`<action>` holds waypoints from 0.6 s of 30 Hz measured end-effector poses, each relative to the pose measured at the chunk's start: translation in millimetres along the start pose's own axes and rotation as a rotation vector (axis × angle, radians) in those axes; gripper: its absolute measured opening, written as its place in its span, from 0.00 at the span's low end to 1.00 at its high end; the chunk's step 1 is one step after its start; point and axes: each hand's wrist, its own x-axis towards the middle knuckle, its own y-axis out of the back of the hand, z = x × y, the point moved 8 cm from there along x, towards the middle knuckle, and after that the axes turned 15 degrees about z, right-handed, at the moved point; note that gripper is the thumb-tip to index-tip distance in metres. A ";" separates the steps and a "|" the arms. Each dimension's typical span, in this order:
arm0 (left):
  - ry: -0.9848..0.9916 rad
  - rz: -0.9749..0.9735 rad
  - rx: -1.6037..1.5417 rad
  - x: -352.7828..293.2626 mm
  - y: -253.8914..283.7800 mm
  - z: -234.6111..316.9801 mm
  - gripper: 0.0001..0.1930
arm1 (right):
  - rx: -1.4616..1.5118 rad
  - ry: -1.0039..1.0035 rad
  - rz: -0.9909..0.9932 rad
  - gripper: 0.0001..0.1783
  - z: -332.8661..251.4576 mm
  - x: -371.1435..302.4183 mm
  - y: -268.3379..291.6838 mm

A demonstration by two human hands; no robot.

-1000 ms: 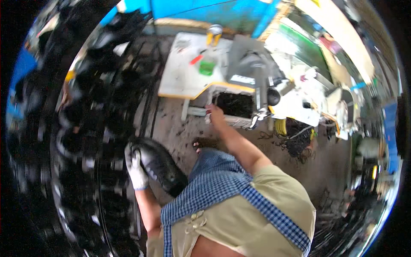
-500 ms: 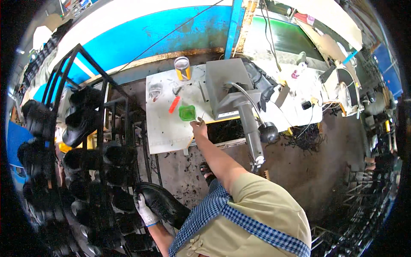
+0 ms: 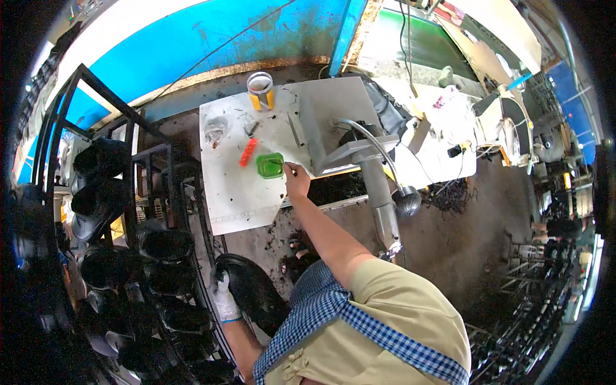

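My left hand (image 3: 224,298), in a white knitted glove, is closed on the rim of a black rubber boot (image 3: 255,292) held low beside my apron. Out over the white table, my bare right hand (image 3: 297,182) is closed in a pinch at the right edge of a small green dish (image 3: 269,173). Something small and dark shows at its fingertips, too little of it to name. An orange-red strip-like object (image 3: 248,153) lies left of the dish. Behind it stands a clear-and-yellow can (image 3: 261,96).
A dark metal rack (image 3: 131,160) filled with black boots stands at my left. On the table (image 3: 231,199) are a grey metal box (image 3: 333,102) and a thin metal strip (image 3: 293,128). A machine post (image 3: 384,218) with a round black knob (image 3: 407,202) rises right of my arm.
The thin tool that stuck up from my right hand no longer shows clearly; that hand has turned and sits beside the dish. My left hand still holds the boot, and the view has shifted slightly.
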 end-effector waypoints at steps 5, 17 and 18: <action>-0.077 -0.090 0.174 14.0 -10.5 0.9 0.21 | -0.122 0.190 0.017 0.13 -6.5 13.2 -0.2; -0.848 -0.279 1.041 34.9 -4.1 -2.9 0.22 | 0.368 -0.503 -0.085 0.14 30.2 -1.7 6.6; -0.872 -0.314 1.096 30.7 -8.4 1.0 0.24 | 0.381 -0.645 -0.091 0.13 34.5 -7.6 10.6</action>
